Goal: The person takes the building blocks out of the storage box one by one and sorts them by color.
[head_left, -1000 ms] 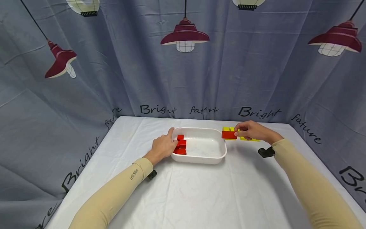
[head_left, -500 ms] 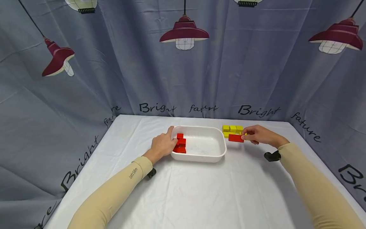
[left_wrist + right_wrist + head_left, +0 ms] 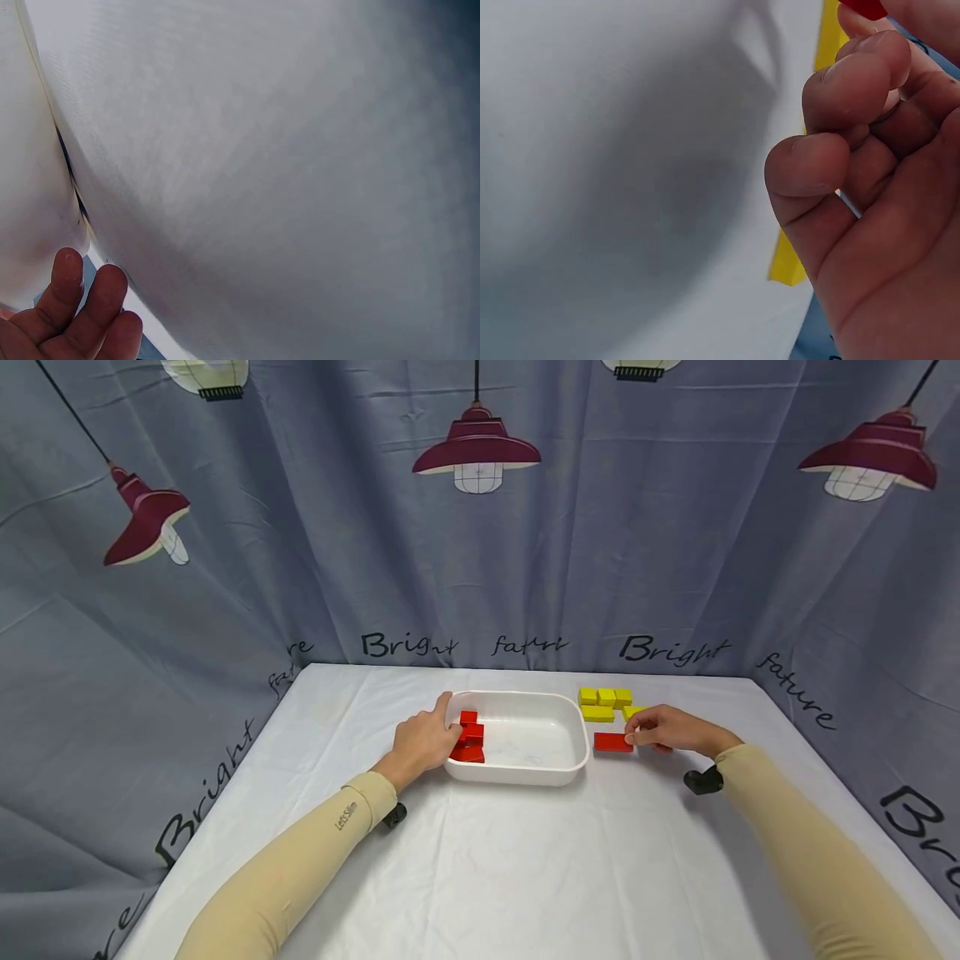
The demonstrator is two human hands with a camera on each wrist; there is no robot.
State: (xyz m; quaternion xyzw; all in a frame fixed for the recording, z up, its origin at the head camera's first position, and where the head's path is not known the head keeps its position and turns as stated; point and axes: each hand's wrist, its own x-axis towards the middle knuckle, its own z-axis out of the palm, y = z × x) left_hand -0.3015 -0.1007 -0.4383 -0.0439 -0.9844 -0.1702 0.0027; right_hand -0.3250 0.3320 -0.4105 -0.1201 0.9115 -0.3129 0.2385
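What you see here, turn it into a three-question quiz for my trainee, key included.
1. True or false: the right hand pinches a red block.

2. Where in the white tray is the cluster of red blocks?
A) At the right end
B) In the middle
C) At the end by the left hand

3. Fill in: the other blocks outside the tray are all ____ in colour.

Key: 1. True; 2. C; 3. yellow.

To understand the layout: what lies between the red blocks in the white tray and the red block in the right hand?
In the head view, bare floor of the white tray, its right wall, then a narrow strip of white cloth.
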